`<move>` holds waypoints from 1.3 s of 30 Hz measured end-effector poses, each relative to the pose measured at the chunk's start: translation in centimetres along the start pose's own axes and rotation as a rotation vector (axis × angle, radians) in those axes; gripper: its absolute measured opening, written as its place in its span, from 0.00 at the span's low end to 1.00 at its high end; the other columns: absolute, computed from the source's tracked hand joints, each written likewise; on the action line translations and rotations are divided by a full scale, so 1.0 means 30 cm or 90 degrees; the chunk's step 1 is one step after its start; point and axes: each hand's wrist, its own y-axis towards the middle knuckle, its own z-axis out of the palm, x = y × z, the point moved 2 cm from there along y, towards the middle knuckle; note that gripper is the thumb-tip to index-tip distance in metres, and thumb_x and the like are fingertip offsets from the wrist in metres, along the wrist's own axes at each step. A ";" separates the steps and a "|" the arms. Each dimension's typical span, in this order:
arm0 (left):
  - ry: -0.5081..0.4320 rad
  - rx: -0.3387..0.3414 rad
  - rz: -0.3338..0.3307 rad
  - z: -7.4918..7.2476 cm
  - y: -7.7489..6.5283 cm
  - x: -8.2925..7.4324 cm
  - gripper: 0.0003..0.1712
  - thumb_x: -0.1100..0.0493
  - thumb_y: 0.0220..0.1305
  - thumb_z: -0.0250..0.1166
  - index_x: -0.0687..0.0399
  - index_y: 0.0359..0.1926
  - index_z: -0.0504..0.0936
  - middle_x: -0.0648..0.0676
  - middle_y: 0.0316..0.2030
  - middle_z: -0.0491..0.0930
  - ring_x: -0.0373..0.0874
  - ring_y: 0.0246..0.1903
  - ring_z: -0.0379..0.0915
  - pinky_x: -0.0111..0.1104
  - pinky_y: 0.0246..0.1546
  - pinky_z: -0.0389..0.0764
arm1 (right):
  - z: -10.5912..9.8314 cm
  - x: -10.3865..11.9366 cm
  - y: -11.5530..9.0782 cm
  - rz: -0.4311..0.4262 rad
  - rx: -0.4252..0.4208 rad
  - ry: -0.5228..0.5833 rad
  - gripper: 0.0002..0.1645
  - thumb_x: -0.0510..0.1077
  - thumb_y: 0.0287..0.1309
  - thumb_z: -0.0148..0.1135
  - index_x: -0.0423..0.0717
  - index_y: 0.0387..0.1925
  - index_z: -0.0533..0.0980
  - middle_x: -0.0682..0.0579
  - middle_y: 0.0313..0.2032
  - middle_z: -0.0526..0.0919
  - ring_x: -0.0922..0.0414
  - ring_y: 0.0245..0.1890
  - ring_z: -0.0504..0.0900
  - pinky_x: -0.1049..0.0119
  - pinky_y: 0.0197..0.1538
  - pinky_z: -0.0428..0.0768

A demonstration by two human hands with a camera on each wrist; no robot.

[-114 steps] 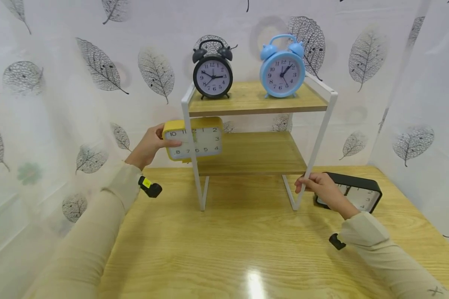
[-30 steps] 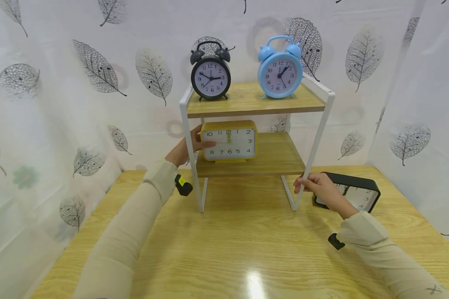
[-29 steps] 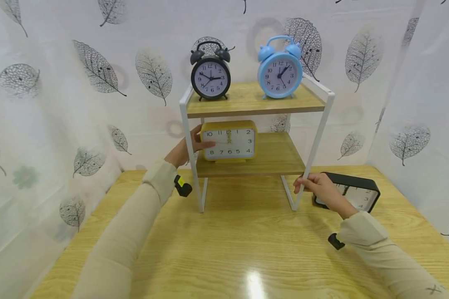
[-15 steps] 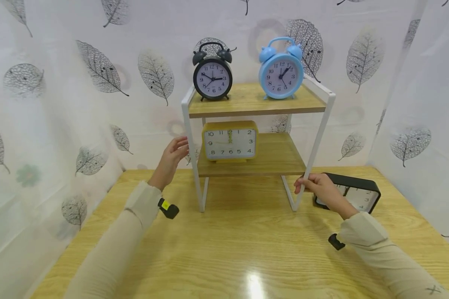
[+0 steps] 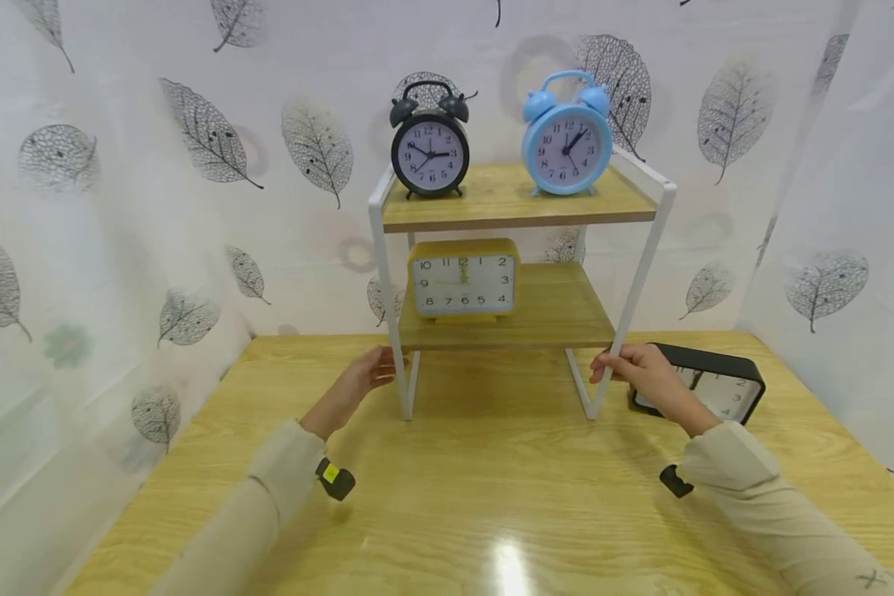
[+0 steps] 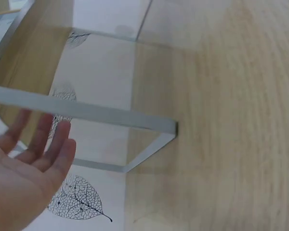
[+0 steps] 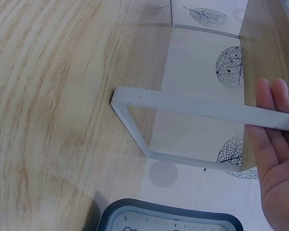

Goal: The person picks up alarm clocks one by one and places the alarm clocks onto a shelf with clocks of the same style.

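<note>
A two-tier shelf (image 5: 559, 306) with wooden boards and a white frame stands on the table. My left hand (image 5: 350, 389) is at its left front post, fingers relaxed and apart; in the left wrist view the fingertips of that hand (image 6: 29, 168) reach just behind the white bar. My right hand (image 5: 651, 377) holds the right front post, its fingers passing behind the bar in the right wrist view. A yellow rectangular clock (image 5: 465, 290) stands upright on the lower board, towards the left. On the top board are a black twin-bell alarm clock (image 5: 430, 153) and a light blue one (image 5: 566, 149).
A black rectangular clock (image 5: 723, 393) stands on the wooden table (image 5: 447, 497) right of the shelf, partly behind my right hand. A white curtain with leaf prints (image 5: 305, 50) hangs behind and at both sides.
My left hand carried the yellow clock in from the left onto the lower board, let go, drew back left and came down to the lower part of the left post. My right hand stayed on its post.
</note>
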 end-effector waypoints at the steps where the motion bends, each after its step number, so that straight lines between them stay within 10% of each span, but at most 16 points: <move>1: 0.007 0.014 0.010 0.009 0.001 0.004 0.34 0.47 0.76 0.30 0.74 0.63 0.59 0.73 0.63 0.61 0.65 0.64 0.57 0.54 0.69 0.55 | -0.002 -0.001 0.000 -0.003 -0.002 -0.001 0.20 0.44 0.69 0.48 0.30 0.38 0.78 0.60 0.33 0.86 0.74 0.38 0.80 0.67 0.46 0.82; 8: -0.003 0.043 0.045 0.047 0.017 0.024 0.34 0.45 0.75 0.36 0.73 0.59 0.66 0.54 0.51 0.77 0.34 0.51 0.74 0.51 0.66 0.60 | -0.014 -0.006 0.000 0.012 0.012 -0.004 0.22 0.46 0.70 0.48 0.28 0.41 0.78 0.55 0.37 0.87 0.75 0.40 0.81 0.75 0.47 0.80; 16: -0.018 0.003 0.070 0.061 0.031 0.039 0.31 0.43 0.74 0.40 0.69 0.46 0.72 0.45 0.36 0.79 0.35 0.42 0.77 0.28 0.53 0.75 | -0.071 0.015 -0.027 0.046 0.000 -0.135 0.22 0.52 0.68 0.50 0.40 0.50 0.78 0.41 0.50 0.82 0.82 0.41 0.74 0.63 0.51 0.80; 27: -0.018 -0.036 0.067 0.075 0.024 0.043 0.24 0.42 0.73 0.40 0.56 0.36 0.72 0.43 0.32 0.78 0.34 0.38 0.78 0.30 0.50 0.76 | -0.305 -0.024 -0.115 0.013 -0.111 -0.171 0.22 0.47 0.64 0.56 0.38 0.55 0.72 0.84 0.39 0.75 0.86 0.39 0.74 0.87 0.38 0.73; 39: -0.006 -0.049 0.083 0.063 0.021 0.037 0.24 0.45 0.75 0.38 0.57 0.35 0.71 0.45 0.32 0.76 0.35 0.37 0.78 0.33 0.50 0.75 | -0.461 -0.233 -0.218 0.063 -0.125 -0.118 0.38 0.42 0.62 0.59 0.57 0.69 0.54 0.79 0.50 0.65 0.90 0.47 0.64 0.92 0.45 0.67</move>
